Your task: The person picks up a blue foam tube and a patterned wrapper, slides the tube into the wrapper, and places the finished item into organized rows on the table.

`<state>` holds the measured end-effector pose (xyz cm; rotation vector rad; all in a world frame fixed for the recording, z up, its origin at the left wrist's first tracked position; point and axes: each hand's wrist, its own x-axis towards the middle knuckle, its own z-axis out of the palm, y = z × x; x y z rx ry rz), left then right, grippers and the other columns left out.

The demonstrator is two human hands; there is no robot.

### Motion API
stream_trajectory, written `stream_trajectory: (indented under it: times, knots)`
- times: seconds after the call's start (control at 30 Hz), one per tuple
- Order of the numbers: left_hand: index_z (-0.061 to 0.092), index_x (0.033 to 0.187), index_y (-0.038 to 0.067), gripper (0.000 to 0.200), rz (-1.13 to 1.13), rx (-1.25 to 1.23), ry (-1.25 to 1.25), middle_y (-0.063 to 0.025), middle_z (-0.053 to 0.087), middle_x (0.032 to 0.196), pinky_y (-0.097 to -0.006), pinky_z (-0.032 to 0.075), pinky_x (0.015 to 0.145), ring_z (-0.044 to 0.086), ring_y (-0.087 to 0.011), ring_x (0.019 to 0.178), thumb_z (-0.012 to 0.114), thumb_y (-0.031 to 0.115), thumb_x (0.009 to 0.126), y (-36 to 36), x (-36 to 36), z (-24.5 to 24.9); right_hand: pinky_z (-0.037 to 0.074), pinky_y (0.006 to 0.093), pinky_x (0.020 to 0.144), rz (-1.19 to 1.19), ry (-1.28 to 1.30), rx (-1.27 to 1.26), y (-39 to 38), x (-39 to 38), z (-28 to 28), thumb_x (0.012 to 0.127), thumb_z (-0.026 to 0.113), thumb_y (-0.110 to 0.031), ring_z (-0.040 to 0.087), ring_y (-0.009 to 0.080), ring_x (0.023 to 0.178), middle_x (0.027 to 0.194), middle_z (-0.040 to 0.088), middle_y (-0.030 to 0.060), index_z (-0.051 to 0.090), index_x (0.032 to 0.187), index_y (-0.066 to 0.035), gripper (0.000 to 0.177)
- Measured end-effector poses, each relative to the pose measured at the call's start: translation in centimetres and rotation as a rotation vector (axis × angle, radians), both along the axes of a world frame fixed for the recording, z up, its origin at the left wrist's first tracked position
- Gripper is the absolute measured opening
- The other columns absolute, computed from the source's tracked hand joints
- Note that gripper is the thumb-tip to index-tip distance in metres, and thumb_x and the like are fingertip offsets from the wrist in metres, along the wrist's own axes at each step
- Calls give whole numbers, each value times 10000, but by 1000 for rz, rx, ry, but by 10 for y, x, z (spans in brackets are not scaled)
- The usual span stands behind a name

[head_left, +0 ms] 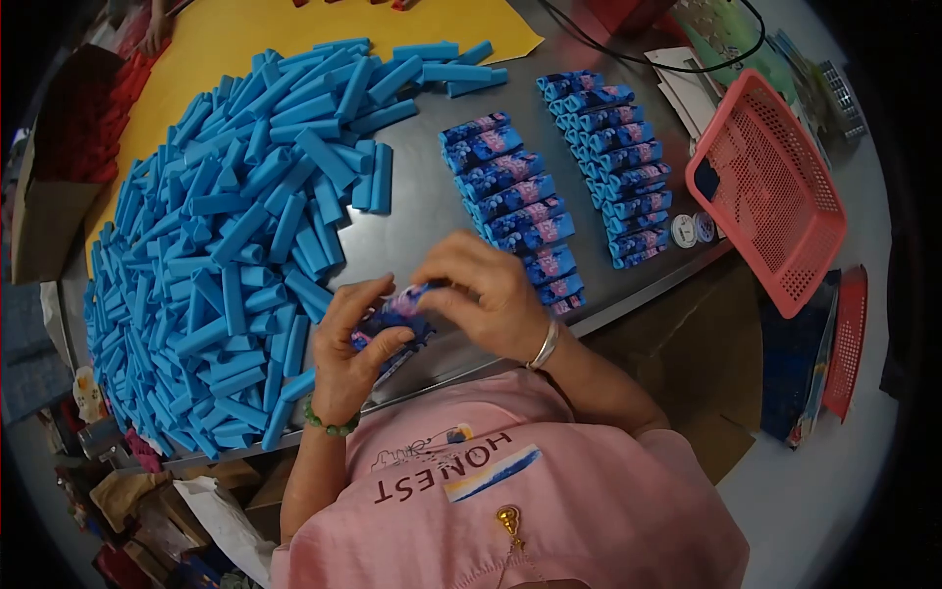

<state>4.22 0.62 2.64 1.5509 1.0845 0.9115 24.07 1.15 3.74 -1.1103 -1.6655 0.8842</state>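
Near the table's front edge, my left hand (351, 346) holds a dark blue and pink patterned piece (402, 312) between thumb and fingers. The fingers of my right hand (483, 297) are pinched on the upper end of the same piece. To the left lies a large heap of blue foam sticks (245, 226). Beyond my right hand a row of patterned wrapped pieces (515, 191) runs along the metal table (417, 177). Further right stands a stacked second row of wrapped pieces (628, 152), with blue ends showing.
A pink perforated basket (770, 191) sits at the table's right edge, near small round containers (693, 230). A cardboard box with red pieces (59, 177) is at the left. Yellow sheeting (235, 39) lies behind the heap. Another person's hand (154, 34) shows at the top left.
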Motion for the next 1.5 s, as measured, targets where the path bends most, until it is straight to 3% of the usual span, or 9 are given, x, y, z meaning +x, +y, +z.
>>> stream_trajectory:
  times: [0.23,0.57,0.67,0.73,0.9,1.1,1.27,1.43,1.5]
  knots:
    - [625,1136,30,359,68,163,333,-126,591,1059,-343,486,787,582,-260,994,691,27,783,13,-8,-7,436,206,613,-410,-85,-110,74,91,-3,802,646,-9,541,55,700,856,595,-15,656,898,-26,98]
    - [644,952,29,295,149,680,694,-105,545,938,-397,413,698,531,-290,851,755,140,703,82,21,-28,508,287,732,-403,-380,-220,97,105,-37,805,656,-92,630,182,819,909,652,77,677,987,-29,194]
    - [637,901,34,316,133,668,907,-105,536,908,-396,417,700,534,-292,850,779,189,666,100,35,-37,506,296,728,-450,-434,-133,96,104,-36,812,651,-106,629,183,818,904,648,77,678,975,-20,186]
    - [631,832,44,316,141,715,951,-104,533,890,-396,425,689,539,-292,855,794,227,632,108,43,-49,504,351,711,-532,-419,45,88,99,-26,799,669,-106,627,252,797,903,647,122,676,930,-12,162]
    - [627,759,30,182,167,634,1092,-125,527,869,-396,445,660,540,-297,845,718,122,631,110,51,-61,483,289,637,-451,-221,58,45,64,15,806,653,-50,610,191,732,867,631,93,671,931,-1,135]
    - [574,806,16,186,191,537,859,-138,506,878,-423,449,669,536,-321,837,669,67,655,73,26,-24,464,234,597,-221,-21,-88,6,21,2,807,635,-5,605,134,729,867,624,65,661,975,8,170]
    - [562,948,-5,253,117,271,452,-126,510,923,-326,471,633,543,-247,731,674,-12,721,25,-10,12,489,234,583,-226,48,-134,3,-12,-12,846,605,-18,632,144,738,918,631,84,599,1131,6,287]
    - [558,958,-5,267,163,305,399,-121,524,944,-297,466,656,561,-230,771,676,-42,722,1,-16,24,519,254,581,84,663,-796,7,-26,-25,972,470,-141,663,181,742,962,638,124,525,1199,23,285]
    - [564,983,-3,289,267,254,151,-99,527,953,-272,458,697,560,-200,808,677,-47,721,-2,-15,16,522,261,585,166,803,-859,6,-26,-33,980,450,-166,663,183,748,959,638,123,521,1190,20,289]
